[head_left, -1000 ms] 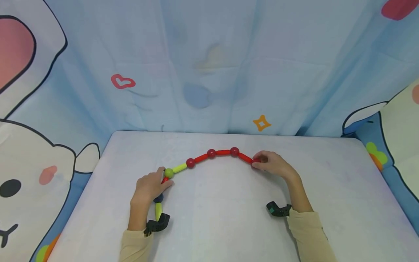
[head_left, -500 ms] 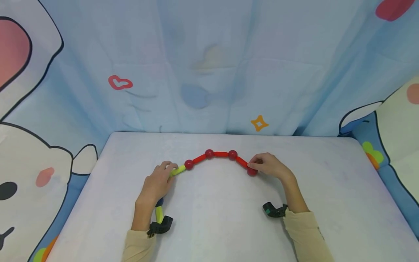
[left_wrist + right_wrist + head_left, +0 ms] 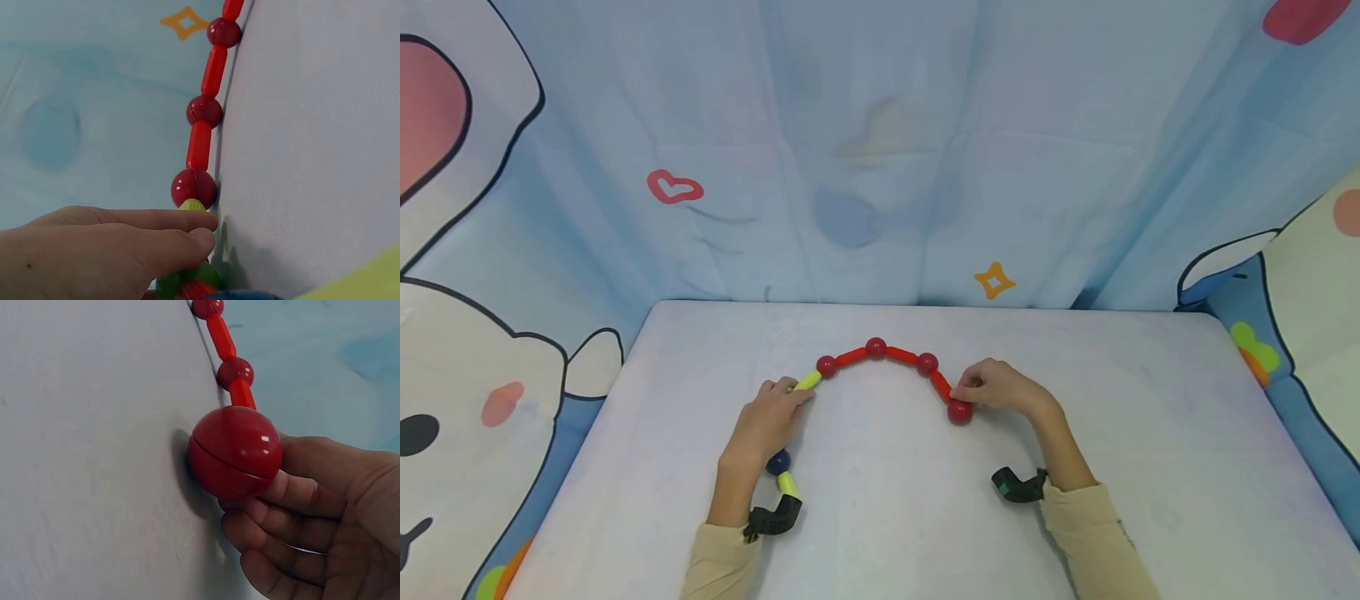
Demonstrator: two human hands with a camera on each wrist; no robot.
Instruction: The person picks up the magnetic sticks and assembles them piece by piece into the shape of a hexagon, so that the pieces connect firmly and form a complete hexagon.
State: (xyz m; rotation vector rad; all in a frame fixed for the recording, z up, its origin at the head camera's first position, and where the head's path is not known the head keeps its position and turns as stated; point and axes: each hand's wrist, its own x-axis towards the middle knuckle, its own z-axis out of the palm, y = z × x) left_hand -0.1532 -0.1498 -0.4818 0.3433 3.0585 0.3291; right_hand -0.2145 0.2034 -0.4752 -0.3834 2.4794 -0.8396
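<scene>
A chain of balls and short rods arches over the table in the head view, with red balls (image 3: 876, 347) joined by red rods (image 3: 901, 356). My left hand (image 3: 767, 421) pinches the yellow-green rod (image 3: 808, 381) between thumb and fingers. Under that hand, the left wrist view shows part of a green ball (image 3: 203, 273). Below the palm, a dark blue ball (image 3: 778, 462) and another yellow-green rod (image 3: 788, 484) continue the chain. At the other end my right hand (image 3: 1003, 387) holds the chain by its last red ball (image 3: 234, 453), fingers curled behind it.
The white table (image 3: 880, 500) ends at a light blue printed curtain (image 3: 737, 250). Black wrist cameras (image 3: 1018, 485) sit on both forearms, and the left one overlaps the chain's near end.
The chain's right end has come nearer and leftward, bending the arch more. My left hand has slid up and right from beside the green ball to the yellow-green rod; my right hand has followed its end.
</scene>
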